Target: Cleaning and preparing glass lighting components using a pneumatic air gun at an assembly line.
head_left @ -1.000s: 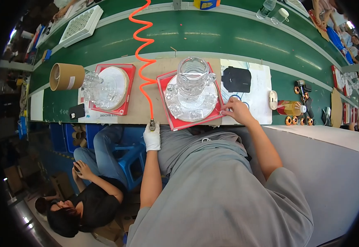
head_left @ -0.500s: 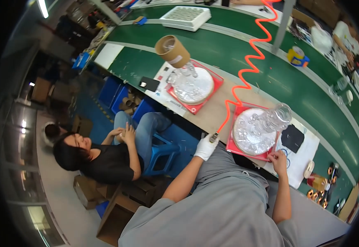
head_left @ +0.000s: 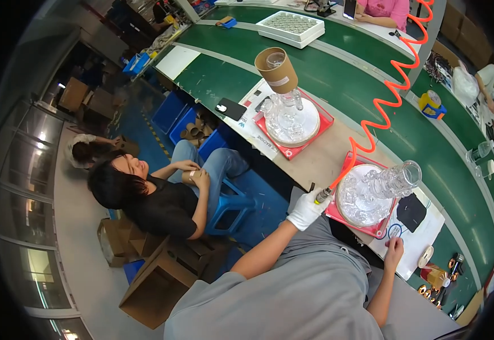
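My left hand (head_left: 305, 211), in a white glove, is closed round the metal end fitting (head_left: 323, 195) of an orange coiled air hose (head_left: 384, 106), beside the left edge of a red square tray (head_left: 331, 212). On that tray sits a round white disc (head_left: 346, 175) loaded with clear, glassy pieces (head_left: 366, 198). A clear flared vessel (head_left: 403, 177) leans out to the right. My bare right hand (head_left: 394, 249) has curled fingers just below a blue ring (head_left: 394, 230) lying on a white sheet; whether it pinches anything is hidden.
A second red tray (head_left: 321, 129) with clear pieces and a cardboard tube (head_left: 278, 73) stands farther left. Black cloth (head_left: 411, 213), a bottle of amber liquid (head_left: 434, 276) and copper-coloured rings lie right. At left sits a person (head_left: 156, 198) holding a cardboard tube, near cartons (head_left: 162, 277).
My head view has shifted. My left hand has brought the hose fitting up closer to the tray. The right hand has left the tray's edge. The seated person's hands now hold a cardboard tube.
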